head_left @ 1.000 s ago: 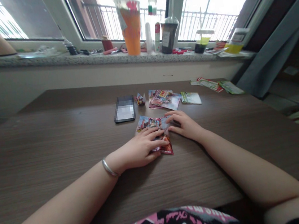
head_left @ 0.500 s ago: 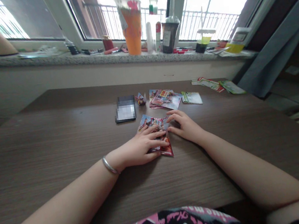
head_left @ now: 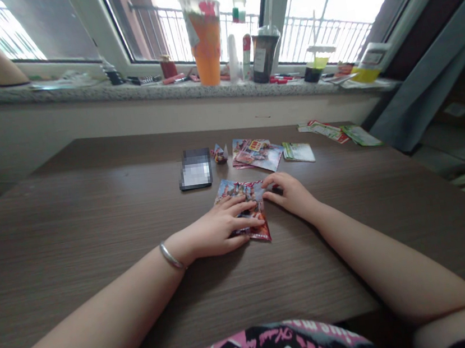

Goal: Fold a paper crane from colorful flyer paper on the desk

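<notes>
A colourful printed paper sheet (head_left: 256, 193) lies flat on the brown table in front of me. My left hand (head_left: 226, 224) rests palm down on it with the fingers spread, covering its lower left part. At the sheet's right edge is my right hand (head_left: 288, 192), its fingers curved and apart, the fingertips at the upper right corner. Just beyond the sheet are a small folded paper piece (head_left: 220, 154) and a pile of similar printed sheets (head_left: 259, 154). A dark phone-like device (head_left: 195, 169) with a pixelated screen lies to their left.
Right of the pile lies a green and white card (head_left: 298, 152), with more printed papers (head_left: 329, 130) farther right. On the windowsill (head_left: 154, 90) stand a tall orange cup (head_left: 204, 42), a dark lidded cup (head_left: 263, 54) and several bottles. A grey curtain (head_left: 435, 70) hangs at the right.
My right hand has shifted slightly right and its fingers have drawn in. More of the sheet's upper right part shows, and its right edge lies a little farther right. My left hand stays nearly still.
</notes>
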A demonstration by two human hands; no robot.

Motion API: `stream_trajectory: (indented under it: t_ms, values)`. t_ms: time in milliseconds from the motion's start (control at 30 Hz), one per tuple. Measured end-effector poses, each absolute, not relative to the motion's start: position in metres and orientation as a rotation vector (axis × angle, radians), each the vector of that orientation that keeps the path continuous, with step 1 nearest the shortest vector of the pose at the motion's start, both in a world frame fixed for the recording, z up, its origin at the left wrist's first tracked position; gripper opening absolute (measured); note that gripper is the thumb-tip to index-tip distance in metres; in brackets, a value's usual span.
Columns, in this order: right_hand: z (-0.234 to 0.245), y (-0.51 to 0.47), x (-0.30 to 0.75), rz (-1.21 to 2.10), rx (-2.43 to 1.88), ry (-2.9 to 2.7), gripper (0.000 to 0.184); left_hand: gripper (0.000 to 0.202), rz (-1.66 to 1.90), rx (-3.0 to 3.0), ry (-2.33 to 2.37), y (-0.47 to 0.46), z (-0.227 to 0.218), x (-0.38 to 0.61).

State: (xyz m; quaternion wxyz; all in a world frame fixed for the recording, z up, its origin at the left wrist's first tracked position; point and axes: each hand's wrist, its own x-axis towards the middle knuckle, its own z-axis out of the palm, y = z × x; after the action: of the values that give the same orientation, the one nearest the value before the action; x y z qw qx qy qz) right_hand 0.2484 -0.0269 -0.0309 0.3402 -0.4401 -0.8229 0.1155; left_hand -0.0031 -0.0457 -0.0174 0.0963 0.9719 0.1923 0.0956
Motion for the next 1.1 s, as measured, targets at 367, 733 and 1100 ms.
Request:
stream_trajectory:
  t_ms: [367, 733, 1100]
  values:
    - [-0.024, -0.034, 0.245, 0.147, -1.104, -2.096, 0.008, 0.04, 0.33, 2.944, 0.611, -0.049, -0.021, 0.001]
    - [-0.021, -0.04, 0.243, 0.137, -1.128, -2.106, 0.008, 0.04, 0.39, 2.994, 0.855, -0.053, -0.018, 0.005]
    - [-0.021, -0.041, 0.242, 0.163, -1.08, -2.13, 0.007, 0.049, 0.42, 2.921, 1.028, -0.053, -0.016, 0.005]
